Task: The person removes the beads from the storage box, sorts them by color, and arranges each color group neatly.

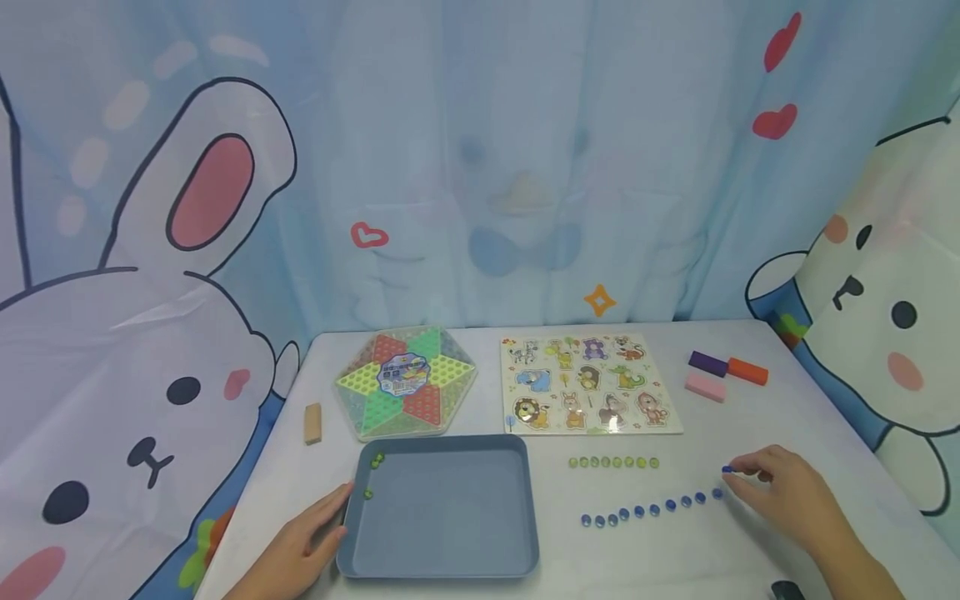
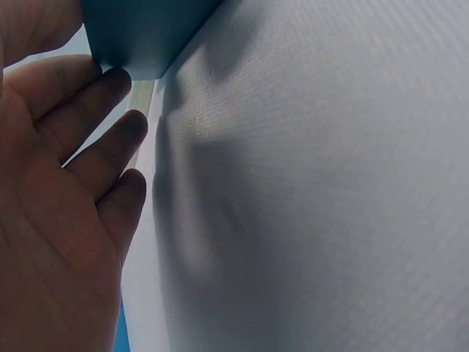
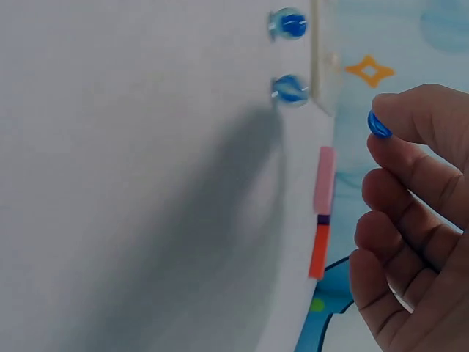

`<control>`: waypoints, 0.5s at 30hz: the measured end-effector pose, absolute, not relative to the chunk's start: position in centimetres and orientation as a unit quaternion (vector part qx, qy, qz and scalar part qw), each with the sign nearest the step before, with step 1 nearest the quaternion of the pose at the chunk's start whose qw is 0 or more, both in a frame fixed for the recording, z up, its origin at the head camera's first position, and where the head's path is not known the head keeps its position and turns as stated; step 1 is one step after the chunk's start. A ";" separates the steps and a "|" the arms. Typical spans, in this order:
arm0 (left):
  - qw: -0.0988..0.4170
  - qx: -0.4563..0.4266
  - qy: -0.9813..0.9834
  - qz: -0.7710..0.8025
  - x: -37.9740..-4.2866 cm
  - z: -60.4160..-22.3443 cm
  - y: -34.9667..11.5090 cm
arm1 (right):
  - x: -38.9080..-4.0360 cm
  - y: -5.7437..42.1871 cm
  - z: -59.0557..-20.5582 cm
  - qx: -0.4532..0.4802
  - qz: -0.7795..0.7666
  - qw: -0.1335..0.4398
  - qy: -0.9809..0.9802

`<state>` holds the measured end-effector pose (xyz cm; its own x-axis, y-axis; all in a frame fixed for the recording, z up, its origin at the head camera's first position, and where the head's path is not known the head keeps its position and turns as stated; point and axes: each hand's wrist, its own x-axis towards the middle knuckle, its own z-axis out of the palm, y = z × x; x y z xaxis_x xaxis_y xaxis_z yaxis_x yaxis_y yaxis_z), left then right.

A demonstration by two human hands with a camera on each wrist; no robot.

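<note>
Between thumb and forefinger, my right hand (image 1: pixel 787 496) pinches a blue glass marble (image 3: pixel 379 126), held up off the table past the right end of a slanting row of blue marbles (image 1: pixel 639 512). Two clear marbles with blue inside (image 3: pixel 290 89) show near it in the right wrist view. Behind that row runs a shorter line of yellow-green marbles (image 1: pixel 606 462). My left hand (image 1: pixel 303 542) rests its fingertips against the left side of a blue-grey tray (image 1: pixel 442 508), fingers loosely extended. A few green marbles (image 1: pixel 377 462) lie along the tray's left side.
Behind the tray sit a hexagonal Chinese checkers box (image 1: pixel 405 382) and an animal puzzle board (image 1: pixel 590 385). Purple (image 1: pixel 708 362), orange (image 1: pixel 747 372) and pink (image 1: pixel 705 387) blocks lie back right; a wooden block (image 1: pixel 312 423) stands left. A dark object (image 1: pixel 787 590) shows at the front edge.
</note>
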<state>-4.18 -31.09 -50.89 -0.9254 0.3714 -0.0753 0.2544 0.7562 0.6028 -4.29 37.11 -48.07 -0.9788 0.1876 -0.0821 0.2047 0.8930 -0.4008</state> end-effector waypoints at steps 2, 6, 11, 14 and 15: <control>0.106 0.165 0.931 0.307 -4.1 -50.7 -31.0 | -4.1 37.4 -48.6 0.114 -0.211 0.042 0.970; 0.114 0.153 0.932 0.307 -4.1 -50.7 -31.0 | -3.7 37.8 -49.5 0.131 -0.215 0.063 0.966; 0.105 0.154 0.935 0.303 -4.1 -51.0 -31.1 | -3.7 38.2 -50.4 0.135 -0.209 0.091 0.964; 0.114 0.154 0.933 0.306 -4.2 -51.0 -31.0 | -3.7 38.3 -50.7 0.130 -0.204 0.098 0.965; 0.117 0.153 0.932 0.308 -4.2 -50.9 -31.0 | -3.7 38.3 -50.7 0.128 -0.202 0.098 0.966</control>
